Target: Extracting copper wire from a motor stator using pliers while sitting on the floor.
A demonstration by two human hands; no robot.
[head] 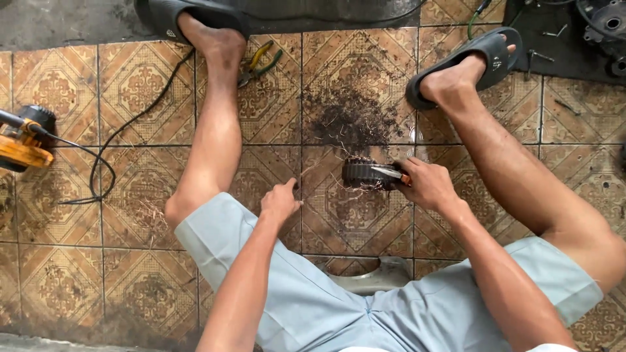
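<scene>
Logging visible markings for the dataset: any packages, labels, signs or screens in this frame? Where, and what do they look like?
No packages, signs or screens in view.
Left slipper: top left, black, small pale emblem on the strap.
Right slipper: top right, black, small pale emblem on the strap.
Yellow and black power tool: left edge, no label visible.
Right hand holds a small blade against a black toothed wheel; left hand empty, on the tiled floor.

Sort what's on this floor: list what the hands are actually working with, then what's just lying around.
In use:
- black toothed wheel, gripped by the right hand
- small blade tool in that hand
- left hand, empty beside it
- pile of dark fibres

Lying about:
- pliers
- yellow power tool with cable
- bolts on the dark mat
</scene>
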